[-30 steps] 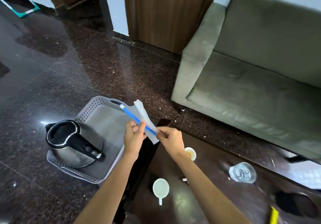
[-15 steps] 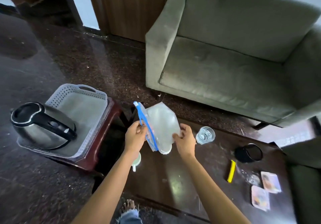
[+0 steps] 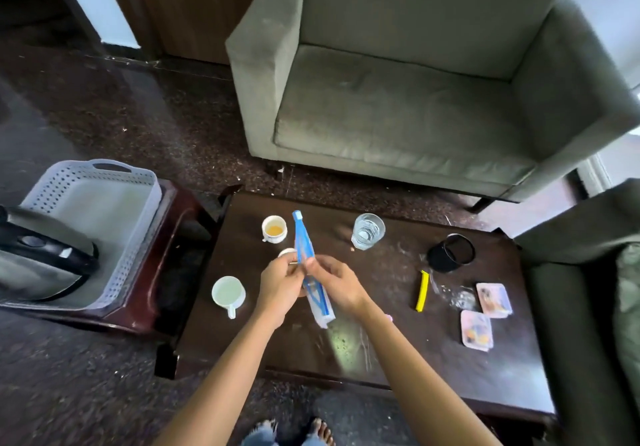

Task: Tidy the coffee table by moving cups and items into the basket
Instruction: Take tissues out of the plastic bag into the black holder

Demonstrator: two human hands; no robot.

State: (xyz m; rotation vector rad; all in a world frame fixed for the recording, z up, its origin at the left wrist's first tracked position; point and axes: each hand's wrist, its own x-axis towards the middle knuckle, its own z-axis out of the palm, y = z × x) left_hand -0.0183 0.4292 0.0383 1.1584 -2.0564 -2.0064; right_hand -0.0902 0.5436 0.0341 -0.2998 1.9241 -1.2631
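Note:
Over the dark coffee table (image 3: pixel 363 352), my left hand (image 3: pixel 278 284) and my right hand (image 3: pixel 337 284) both pinch a clear zip bag with a blue seal (image 3: pixel 303 238), held edge-on. On the table stand a white cup of orange liquid (image 3: pixel 274 229), an empty white mug (image 3: pixel 228 295), a drinking glass (image 3: pixel 367 231) and a black cup (image 3: pixel 450 253). Part of a small white item (image 3: pixel 285 253) peeks out behind my left hand. A grey perforated basket (image 3: pixel 90 182) sits on a side table to the left, with a steel kettle (image 3: pixel 38 258) inside it.
A yellow strip (image 3: pixel 422 290), a crumpled clear wrapper (image 3: pixel 457 298) and two pink packets (image 3: pixel 493 298) (image 3: pixel 477 329) lie on the table's right side. A green sofa (image 3: pixel 398 99) stands behind the table and another seat (image 3: pixel 588 290) to the right. My feet (image 3: pixel 287 433) show below.
The view swung right from the basket to the coffee table. The zip bag, spread wide half a second ago, is now flattened edge-on between both hands, which have drawn close together.

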